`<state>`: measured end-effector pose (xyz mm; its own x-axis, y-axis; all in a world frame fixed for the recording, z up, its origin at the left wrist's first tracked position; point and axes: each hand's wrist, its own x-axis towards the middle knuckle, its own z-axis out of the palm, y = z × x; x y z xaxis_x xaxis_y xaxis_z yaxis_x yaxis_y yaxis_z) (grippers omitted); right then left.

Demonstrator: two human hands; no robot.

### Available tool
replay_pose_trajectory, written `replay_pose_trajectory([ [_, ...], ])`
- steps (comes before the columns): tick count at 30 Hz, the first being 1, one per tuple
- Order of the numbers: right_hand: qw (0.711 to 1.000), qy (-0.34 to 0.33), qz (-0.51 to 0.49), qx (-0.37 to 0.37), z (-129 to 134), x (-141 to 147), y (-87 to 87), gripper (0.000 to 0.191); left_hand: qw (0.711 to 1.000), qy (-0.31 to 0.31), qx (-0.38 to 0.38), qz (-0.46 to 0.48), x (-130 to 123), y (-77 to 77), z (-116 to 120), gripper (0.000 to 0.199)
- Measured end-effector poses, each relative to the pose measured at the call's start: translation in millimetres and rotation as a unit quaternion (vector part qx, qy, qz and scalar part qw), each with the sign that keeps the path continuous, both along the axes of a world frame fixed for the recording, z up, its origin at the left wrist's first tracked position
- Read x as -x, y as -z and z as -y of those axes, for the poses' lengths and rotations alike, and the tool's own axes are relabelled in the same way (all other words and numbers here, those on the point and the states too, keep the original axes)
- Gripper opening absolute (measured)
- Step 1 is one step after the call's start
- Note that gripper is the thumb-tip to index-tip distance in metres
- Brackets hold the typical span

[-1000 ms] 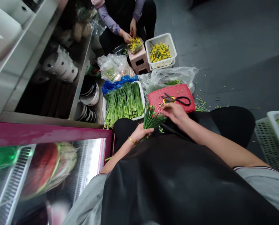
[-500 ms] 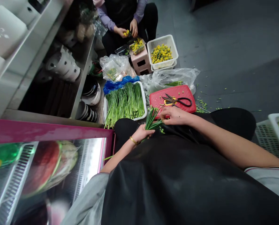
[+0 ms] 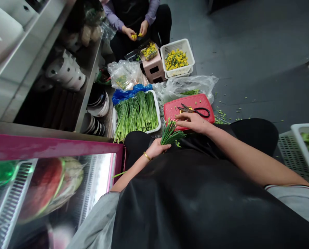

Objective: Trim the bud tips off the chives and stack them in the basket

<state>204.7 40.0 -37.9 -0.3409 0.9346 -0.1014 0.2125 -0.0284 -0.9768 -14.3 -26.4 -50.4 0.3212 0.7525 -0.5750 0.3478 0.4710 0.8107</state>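
A small bunch of green stems (image 3: pixel 169 134) is wrapped in the fingers of my left hand (image 3: pixel 155 148), above my lap. My right hand (image 3: pixel 192 121) is just right of the bunch, over the near edge of a red lid (image 3: pixel 171 110); its fingers are extended and apart, with nothing visible in them. Scissors with black handles (image 3: pixel 201 111) lie on the lid, with small green bits around them. To the left, many long green stems (image 3: pixel 137 112) fill a white basket (image 3: pixel 158 119) lined with blue plastic.
Across from me, a person's hands (image 3: pixel 129 33) hold yellow flowers. A white basket of yellow flowers (image 3: pixel 176 59) stands beside a pink stool (image 3: pixel 153 69). Clear plastic bags (image 3: pixel 198 83) lie beyond the lid. A glass-fronted cooler (image 3: pixel 92 147) is at left, another basket (image 3: pixel 296 148) at right.
My right hand has moved up slightly away from the bunch, and its fingers have spread out. The other person's hands have shifted. The whole view has moved slightly.
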Motion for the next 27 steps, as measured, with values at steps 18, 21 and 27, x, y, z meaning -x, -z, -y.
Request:
replay_pose_trajectory([
  [18,0.840,-0.205,0.407,-0.294,19.6,-3.3,-7.3,0.027,1.000,0.020,0.009,0.005,0.0,2.3,-0.9,0.036],
  [21,0.877,-0.176,0.363,-0.262,20.1,1.3,1.7,0.026,1.000,0.019,0.014,0.005,-0.1,2.5,-0.7,0.036],
  [27,0.996,0.070,-0.035,0.046,21.5,27.0,27.6,0.022,1.000,0.006,-0.009,0.010,1.8,2.2,0.0,0.041],
])
